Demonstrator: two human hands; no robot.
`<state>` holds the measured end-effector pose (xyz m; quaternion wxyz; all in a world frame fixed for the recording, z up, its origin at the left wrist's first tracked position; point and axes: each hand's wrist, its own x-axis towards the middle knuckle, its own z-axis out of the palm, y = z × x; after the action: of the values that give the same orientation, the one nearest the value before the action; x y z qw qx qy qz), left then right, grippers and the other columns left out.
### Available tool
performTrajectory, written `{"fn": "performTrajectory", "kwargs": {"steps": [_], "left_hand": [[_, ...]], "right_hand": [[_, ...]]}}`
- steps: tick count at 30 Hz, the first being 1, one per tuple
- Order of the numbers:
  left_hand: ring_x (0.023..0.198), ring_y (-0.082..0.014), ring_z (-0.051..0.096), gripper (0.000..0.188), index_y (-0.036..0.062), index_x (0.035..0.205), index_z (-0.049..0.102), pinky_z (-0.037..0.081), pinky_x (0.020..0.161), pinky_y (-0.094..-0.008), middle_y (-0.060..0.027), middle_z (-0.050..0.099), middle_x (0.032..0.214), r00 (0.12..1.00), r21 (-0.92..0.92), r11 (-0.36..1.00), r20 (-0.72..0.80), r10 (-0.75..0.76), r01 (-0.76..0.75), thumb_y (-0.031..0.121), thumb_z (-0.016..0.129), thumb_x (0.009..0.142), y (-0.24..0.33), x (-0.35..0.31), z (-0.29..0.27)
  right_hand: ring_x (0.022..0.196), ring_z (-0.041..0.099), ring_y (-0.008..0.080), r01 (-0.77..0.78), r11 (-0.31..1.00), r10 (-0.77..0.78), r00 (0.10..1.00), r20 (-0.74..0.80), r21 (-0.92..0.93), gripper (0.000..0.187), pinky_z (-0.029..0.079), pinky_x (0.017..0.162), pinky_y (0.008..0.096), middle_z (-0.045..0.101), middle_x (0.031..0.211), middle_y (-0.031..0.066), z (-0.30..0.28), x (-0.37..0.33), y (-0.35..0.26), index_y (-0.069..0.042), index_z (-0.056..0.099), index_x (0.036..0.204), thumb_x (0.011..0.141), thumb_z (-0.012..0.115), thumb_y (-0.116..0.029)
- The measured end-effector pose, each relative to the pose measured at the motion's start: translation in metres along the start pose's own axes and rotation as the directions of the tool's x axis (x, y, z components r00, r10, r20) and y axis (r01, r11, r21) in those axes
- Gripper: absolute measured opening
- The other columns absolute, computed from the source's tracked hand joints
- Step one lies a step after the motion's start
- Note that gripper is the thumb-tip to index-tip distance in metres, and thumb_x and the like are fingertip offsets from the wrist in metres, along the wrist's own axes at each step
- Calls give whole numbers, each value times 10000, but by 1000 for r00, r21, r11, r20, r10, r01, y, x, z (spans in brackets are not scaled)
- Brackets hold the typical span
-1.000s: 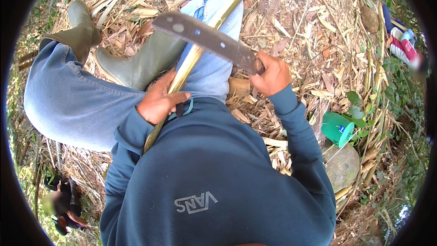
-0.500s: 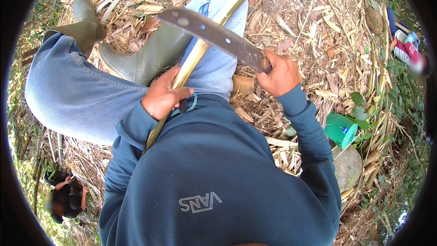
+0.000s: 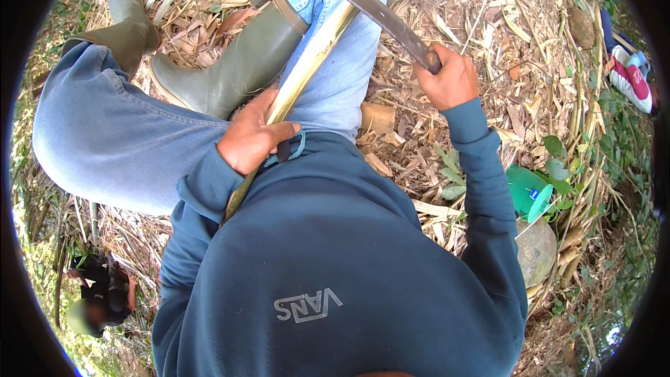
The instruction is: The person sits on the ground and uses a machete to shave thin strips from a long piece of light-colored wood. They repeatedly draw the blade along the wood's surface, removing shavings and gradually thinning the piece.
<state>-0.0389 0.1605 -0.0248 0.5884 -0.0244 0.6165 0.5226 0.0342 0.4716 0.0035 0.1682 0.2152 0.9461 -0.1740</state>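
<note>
I see the pale bamboo strip point(image 3: 314, 56) lying slantwise across my lap and knee, its near end tucked by my waist, with my left hand point(image 3: 252, 138) closed around it low down. My right hand point(image 3: 450, 78) is clenched on the handle of the long machete point(image 3: 363, 1), whose blade crosses the strip near the knee. I judge this a shaving stroke; next I need a steady, shallow cut away from the green boot point(image 3: 230, 70).
</note>
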Motion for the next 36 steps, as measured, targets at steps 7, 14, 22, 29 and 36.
{"fn": "performTrajectory", "kwargs": {"steps": [7,14,22,29,36], "left_hand": [[581,-54,441,330,40,1152,530,386,524,-217,8,505,822,1000,20,1000,-3,-10,10,121,687,873,1,-3,1],[641,-80,482,449,-14,1270,525,416,571,-245,-5,535,836,1000,-18,1000,5,-20,20,94,696,869,-3,1,0],[569,-48,424,317,35,1136,536,366,521,-208,24,493,760,999,17,999,-26,46,-45,93,681,861,-5,1,4],[582,-49,437,329,35,1144,530,363,532,-215,21,495,758,999,-4,999,-31,42,-42,86,683,857,-3,-1,2],[616,-61,456,318,43,1135,528,380,539,-218,9,501,818,1000,-23,1000,7,-3,3,81,686,862,-5,-3,1]], "right_hand": [[586,650,374,-20,999,20,999,-28,-31,177,518,614,478,616,598,179,-2,12,12,-52,661,836,787,648,-221],[610,646,411,-4,1000,4,1000,-24,5,208,515,635,493,633,622,199,2,16,16,-32,655,838,795,638,-234],[526,580,342,46,999,-49,995,-84,-28,244,470,575,453,571,563,176,0,29,30,-22,664,842,795,666,-261],[518,540,317,-4,1000,4,996,-90,-8,266,454,570,448,529,545,156,-1,53,39,-10,627,769,807,655,-271],[534,542,296,-109,993,107,993,-59,-37,295,448,583,428,573,588,168,-8,75,55,-8,661,810,778,676,-301]]}}
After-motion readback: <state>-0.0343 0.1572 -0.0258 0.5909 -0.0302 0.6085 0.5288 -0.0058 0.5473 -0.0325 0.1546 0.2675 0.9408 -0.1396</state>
